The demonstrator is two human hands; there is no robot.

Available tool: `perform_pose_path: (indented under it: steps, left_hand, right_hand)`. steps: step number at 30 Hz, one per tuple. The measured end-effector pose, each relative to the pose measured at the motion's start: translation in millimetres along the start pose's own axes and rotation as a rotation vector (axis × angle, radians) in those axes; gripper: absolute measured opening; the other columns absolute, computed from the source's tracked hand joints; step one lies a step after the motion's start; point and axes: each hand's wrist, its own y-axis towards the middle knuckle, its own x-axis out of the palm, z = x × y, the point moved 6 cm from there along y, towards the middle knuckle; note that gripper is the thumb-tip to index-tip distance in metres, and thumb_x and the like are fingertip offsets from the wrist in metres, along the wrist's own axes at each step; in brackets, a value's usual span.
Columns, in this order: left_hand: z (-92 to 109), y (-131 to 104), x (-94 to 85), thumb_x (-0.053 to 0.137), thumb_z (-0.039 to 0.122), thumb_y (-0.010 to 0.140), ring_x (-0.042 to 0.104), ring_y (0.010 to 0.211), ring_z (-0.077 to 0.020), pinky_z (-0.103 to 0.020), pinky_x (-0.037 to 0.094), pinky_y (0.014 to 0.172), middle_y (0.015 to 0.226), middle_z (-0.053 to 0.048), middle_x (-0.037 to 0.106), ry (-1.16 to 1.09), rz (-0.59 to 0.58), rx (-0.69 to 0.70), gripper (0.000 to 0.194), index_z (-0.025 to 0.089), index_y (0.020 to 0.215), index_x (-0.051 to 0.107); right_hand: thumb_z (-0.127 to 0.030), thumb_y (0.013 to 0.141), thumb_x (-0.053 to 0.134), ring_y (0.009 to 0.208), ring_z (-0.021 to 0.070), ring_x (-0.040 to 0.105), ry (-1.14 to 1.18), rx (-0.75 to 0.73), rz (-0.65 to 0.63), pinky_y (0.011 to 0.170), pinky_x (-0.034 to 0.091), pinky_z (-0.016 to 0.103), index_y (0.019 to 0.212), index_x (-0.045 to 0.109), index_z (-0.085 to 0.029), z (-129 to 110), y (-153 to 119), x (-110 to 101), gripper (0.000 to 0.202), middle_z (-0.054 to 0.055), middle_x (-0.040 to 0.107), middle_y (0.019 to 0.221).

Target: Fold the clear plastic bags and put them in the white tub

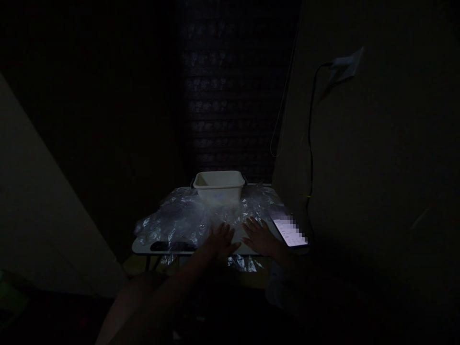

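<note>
In the dim head view, my left hand (221, 239) lies flat near the front edge of a small white table (142, 247), fingers spread. Beside it my right hand (260, 235) also rests palm down with its fingers apart. Neither hand holds anything. Clear plastic bags (176, 218) spread over much of the tabletop, on the left and around the hands, and some plastic hangs below the front edge. Beyond the hands, a white rectangular tub (220, 191) with dark side handles stands at the back of the table. Its inside is only partly visible.
A lit phone (289, 232) lies on the table's right edge. From a wall outlet (347, 66) a black cable (311, 139) hangs down the right wall. Dark blinds (223, 105) are behind the table. A pale panel (43, 206) slants at the left.
</note>
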Motion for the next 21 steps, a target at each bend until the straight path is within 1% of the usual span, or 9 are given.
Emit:
perform_pose_path:
  steps: [6, 11, 14, 18, 21]
  left_hand:
    - [7.4, -0.2, -10.8, 0.0, 0.054, 0.07, 0.003, 0.112, -0.0262, -0.052, 0.009, 0.081, 0.125, -0.008, 0.013, 0.012, 0.089, 0.074, 0.063, 0.017, 0.118, 0.017]
    - [2.8, 4.4, -4.4, 0.002, 0.051, 0.071, 0.005, 0.112, -0.0255, -0.05, 0.009, 0.083, 0.124, -0.01, 0.015, 0.01, 0.045, 0.014, 0.063, 0.012, 0.118, 0.017]
    - [-1.5, 4.6, -1.4, 0.004, 0.052, 0.071, 0.004, 0.112, -0.026, -0.049, 0.01, 0.083, 0.125, -0.009, 0.013, 0.004, 0.017, 0.004, 0.062, 0.015, 0.119, 0.015]
    - [-3.7, 1.8, -3.4, 0.007, 0.055, 0.069, 0.004, 0.112, -0.027, -0.05, 0.009, 0.082, 0.126, -0.009, 0.011, 0.014, 0.007, 0.009, 0.063, 0.017, 0.119, 0.014]
    - [-2.0, -0.3, -4.4, 0.006, 0.056, 0.069, 0.002, 0.112, -0.0264, -0.051, 0.007, 0.082, 0.126, -0.009, 0.009, 0.019, 0.009, 0.007, 0.066, 0.015, 0.119, 0.013]
  right_hand:
    - [-0.047, 0.073, 0.013, 0.111, 0.0226, 0.013, -0.01, 0.003, -0.023, 0.086, 0.011, 0.042, 0.115, 0.027, -0.016, 0.3, 1.1, 2.7, 0.054, 0.009, 0.027, 0.12]
    - [-0.047, 0.074, 0.011, 0.111, 0.0223, 0.014, -0.007, 0.015, -0.01, 0.086, 0.011, 0.042, 0.114, 0.028, -0.017, 0.2, 0.2, 2.2, 0.054, 0.009, 0.028, 0.12]
    - [-0.048, 0.073, 0.011, 0.111, 0.0222, 0.014, -0.002, 0.01, -0.016, 0.086, 0.011, 0.042, 0.114, 0.028, -0.017, 0.2, -0.4, 1.8, 0.055, 0.009, 0.028, 0.12]
    - [-0.049, 0.073, 0.012, 0.111, 0.0223, 0.014, 0.001, -0.002, -0.019, 0.086, 0.01, 0.042, 0.114, 0.029, -0.016, 0.7, 0.8, -0.9, 0.055, 0.009, 0.027, 0.12]
    - [-0.049, 0.073, 0.012, 0.111, 0.022, 0.014, 0.008, 0.004, 0.011, 0.087, 0.009, 0.042, 0.114, 0.029, -0.016, 1.2, 3.6, -5.8, 0.056, 0.009, 0.027, 0.12]
